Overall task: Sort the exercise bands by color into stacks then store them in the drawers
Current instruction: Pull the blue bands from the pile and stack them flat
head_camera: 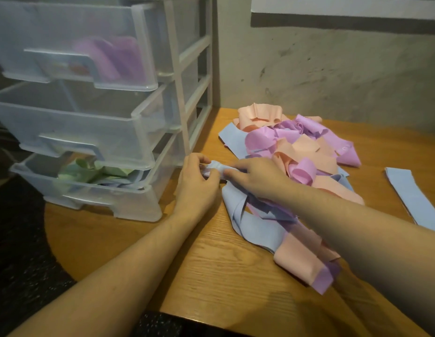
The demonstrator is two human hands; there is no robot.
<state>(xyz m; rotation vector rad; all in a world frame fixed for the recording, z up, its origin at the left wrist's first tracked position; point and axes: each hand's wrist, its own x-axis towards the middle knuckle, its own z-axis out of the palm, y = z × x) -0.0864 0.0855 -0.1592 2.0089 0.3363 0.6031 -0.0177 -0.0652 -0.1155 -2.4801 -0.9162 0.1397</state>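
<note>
Both the left hand (195,183) and right hand (258,177) pinch a blue band (215,167) between curled fingers, likely folding it for stacking; right of them lies the mixed pile (306,152); left and beyond, the drawers (90,122) stand pulled open to receive stacks.

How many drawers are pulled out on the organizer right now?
3: top drawer holding purple bands, middle drawer, bottom drawer holding green and blue bands. Any drawers above the frame are hidden.
</note>
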